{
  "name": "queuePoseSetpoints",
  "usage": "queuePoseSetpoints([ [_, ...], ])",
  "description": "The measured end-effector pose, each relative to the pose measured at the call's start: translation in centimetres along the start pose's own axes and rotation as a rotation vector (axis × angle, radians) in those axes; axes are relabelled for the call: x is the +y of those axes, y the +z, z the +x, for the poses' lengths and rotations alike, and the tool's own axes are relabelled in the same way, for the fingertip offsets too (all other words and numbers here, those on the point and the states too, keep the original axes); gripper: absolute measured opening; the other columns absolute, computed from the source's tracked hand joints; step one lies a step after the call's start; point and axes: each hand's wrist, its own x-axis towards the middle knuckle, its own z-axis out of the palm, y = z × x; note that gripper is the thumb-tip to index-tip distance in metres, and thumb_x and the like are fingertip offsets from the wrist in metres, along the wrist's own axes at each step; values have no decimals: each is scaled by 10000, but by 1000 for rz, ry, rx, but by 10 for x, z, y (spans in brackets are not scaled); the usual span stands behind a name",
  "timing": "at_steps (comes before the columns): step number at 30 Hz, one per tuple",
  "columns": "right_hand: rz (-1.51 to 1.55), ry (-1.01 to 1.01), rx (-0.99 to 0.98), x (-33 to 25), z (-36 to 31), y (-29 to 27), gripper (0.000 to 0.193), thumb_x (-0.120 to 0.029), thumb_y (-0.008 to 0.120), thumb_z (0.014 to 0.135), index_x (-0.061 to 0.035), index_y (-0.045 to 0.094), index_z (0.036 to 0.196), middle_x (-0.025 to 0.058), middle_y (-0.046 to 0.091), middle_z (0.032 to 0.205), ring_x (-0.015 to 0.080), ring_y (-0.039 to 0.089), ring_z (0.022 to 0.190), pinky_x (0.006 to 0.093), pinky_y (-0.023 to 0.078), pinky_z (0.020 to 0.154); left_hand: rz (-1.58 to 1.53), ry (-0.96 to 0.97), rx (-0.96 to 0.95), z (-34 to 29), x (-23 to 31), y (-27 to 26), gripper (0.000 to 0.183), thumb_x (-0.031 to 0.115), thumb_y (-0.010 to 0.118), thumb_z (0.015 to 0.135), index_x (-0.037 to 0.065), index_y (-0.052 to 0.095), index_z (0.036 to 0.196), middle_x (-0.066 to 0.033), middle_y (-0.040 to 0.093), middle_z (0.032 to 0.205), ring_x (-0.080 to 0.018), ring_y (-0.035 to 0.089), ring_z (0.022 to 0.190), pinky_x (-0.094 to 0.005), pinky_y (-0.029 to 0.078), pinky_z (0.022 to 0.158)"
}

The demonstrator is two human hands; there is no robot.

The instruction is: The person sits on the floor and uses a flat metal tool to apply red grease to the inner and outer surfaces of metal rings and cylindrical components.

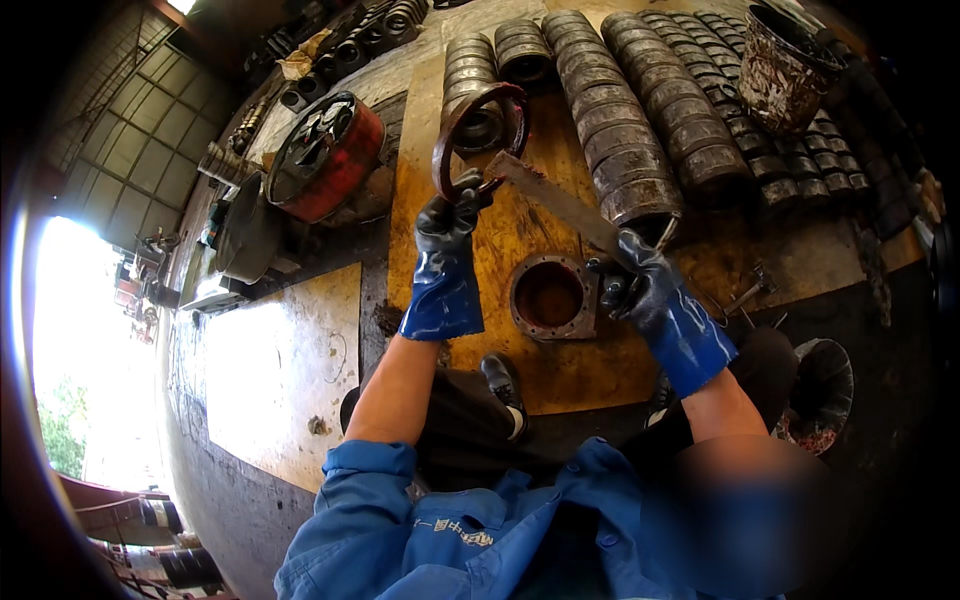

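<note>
My left hand [449,222], in a blue-and-black rubber glove, is closed on the lower edge of a dark ring [441,150] held upright. Reddish smears show on the ring's rim. In my right hand [636,280], gloved alike, is a long flat metal blade [560,205]. It slants up to the left, and its broad end, with a little red on it, is close to the ring; whether they touch I cannot tell. Between and below my hands, a round flanged metal housing [553,296] with bolt holes sits on the yellow board [480,310], its inside reddish brown.
Rows of cylindrical metal parts [610,130] lie beyond my hands. A stained bucket [785,75] stands far right, a red drum [340,160] at the left. Hand tools [748,292] and a dark bin [822,390] are at my right. My shoe [500,385] is by the board's near edge.
</note>
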Motion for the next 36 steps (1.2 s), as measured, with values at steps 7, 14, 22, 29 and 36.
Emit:
queuePoseSetpoints([
  [7,112,224,-71,5,17,-16,256,-318,518,938,-140,566,1116,106,662,830,156,577,592,334,449,441,302,209,88,-10,7,14,328,25,536,901,-150,506,1176,-174,609,1009,-189,600,804,-227,464,657],
  [14,148,102,29,-2,30,-24,293,-301,518,932,-111,556,1152,190,672,861,192,543,494,346,449,436,192,124,16,-9,-3,7,321,44,534,901,-136,516,1167,-155,610,980,-173,587,787,-227,465,657],
  [22,69,-243,-42,-5,50,-50,255,-213,607,880,-15,589,1039,154,665,827,190,615,574,300,501,470,-237,-173,-139,-2,-26,-21,315,65,531,901,-121,527,1156,-133,612,946,-155,572,768,-228,467,657],
  [29,-456,-634,129,-13,1,-18,321,-220,647,882,39,606,1067,101,668,776,124,615,593,236,467,474,-226,-260,-288,-3,-39,-30,239,99,599,912,-39,620,1106,-70,669,956,-115,606,779,-248,499,686],
  [36,-797,-1051,-145,3,-7,-7,230,-142,621,902,28,644,1055,42,666,759,46,593,608,190,444,475,372,-192,-89,-26,-14,5,190,25,542,914,-41,628,1070,-109,678,977,-163,636,799,-299,521,766],
])
